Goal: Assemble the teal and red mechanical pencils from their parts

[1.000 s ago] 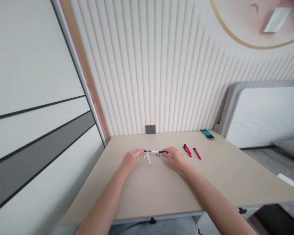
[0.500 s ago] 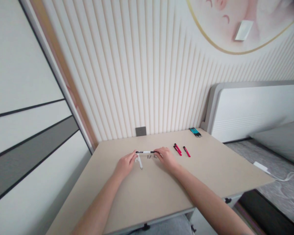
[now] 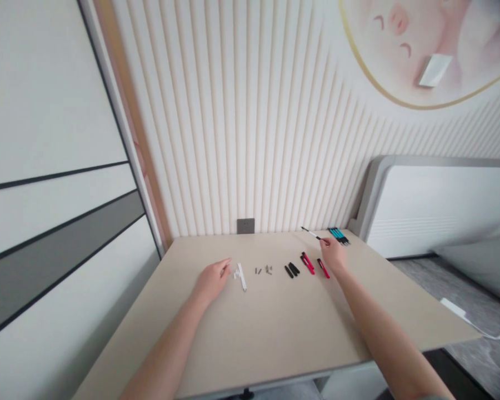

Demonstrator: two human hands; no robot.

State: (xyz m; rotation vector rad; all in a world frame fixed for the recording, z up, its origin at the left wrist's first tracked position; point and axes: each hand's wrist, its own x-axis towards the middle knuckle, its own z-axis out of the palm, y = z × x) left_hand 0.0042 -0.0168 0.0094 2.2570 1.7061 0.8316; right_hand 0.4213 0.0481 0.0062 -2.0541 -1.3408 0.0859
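Note:
My right hand point(image 3: 334, 255) is closed around one end of a thin black-and-white pen point(image 3: 311, 233), held tilted above the back right of the table. Just behind it lies a row of teal-and-black pens point(image 3: 338, 235). Red-and-black pen parts point(image 3: 323, 268) lie below and beside my right wrist. On the left, my left hand point(image 3: 214, 281) rests at the tabletop with loosely bent fingers and nothing visible in them. Close to its fingertips are a slim white pen barrel point(image 3: 242, 277) and small white pieces point(image 3: 236, 274).
Small grey parts point(image 3: 258, 271) and tiny metallic-looking pieces point(image 3: 268, 269) lie mid-table. Black tube-like pieces point(image 3: 292, 270) sit to their right. A ribbed wall with a dark socket point(image 3: 245, 226) stands behind the table point(image 3: 250, 333). A bed point(image 3: 441, 205) adjoins on the right.
My right hand has carried the pen right and back, out of my left hand's hold. The black pieces are now uncovered. The view has shifted slightly.

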